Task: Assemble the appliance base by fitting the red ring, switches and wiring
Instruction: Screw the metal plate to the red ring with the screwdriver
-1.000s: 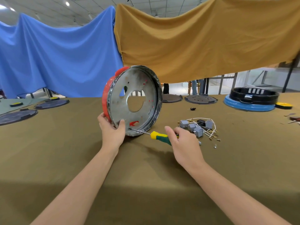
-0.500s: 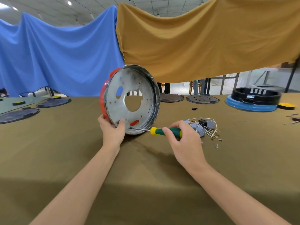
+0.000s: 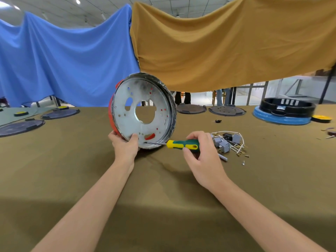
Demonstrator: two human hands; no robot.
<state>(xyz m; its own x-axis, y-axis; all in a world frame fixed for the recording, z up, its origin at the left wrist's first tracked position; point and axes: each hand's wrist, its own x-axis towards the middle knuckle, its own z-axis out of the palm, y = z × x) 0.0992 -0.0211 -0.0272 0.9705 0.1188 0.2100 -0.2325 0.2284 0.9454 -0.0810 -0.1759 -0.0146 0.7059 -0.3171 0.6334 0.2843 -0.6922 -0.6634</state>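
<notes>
A round metal appliance base (image 3: 145, 99) stands on its edge on the olive table, its hollow side facing me. The red ring (image 3: 111, 116) sits around its back rim. My left hand (image 3: 124, 145) grips the base's lower left rim, thumb inside. My right hand (image 3: 203, 157) holds a green and yellow screwdriver (image 3: 182, 144), whose tip touches a hole low inside the base. Grey switches (image 3: 224, 145) and white wires (image 3: 238, 150) lie in a pile just right of my right hand.
Dark round plates (image 3: 60, 113) lie at the far left and two more (image 3: 227, 110) at the back. A black ring on a blue base (image 3: 283, 118) sits at the far right, beside a yellow disc (image 3: 322, 118). Blue and mustard cloths hang behind.
The base has tilted a little more upright and turned slightly. My right hand has slid along the screwdriver handle and now wraps it from above, with the tip kept inside the base.
</notes>
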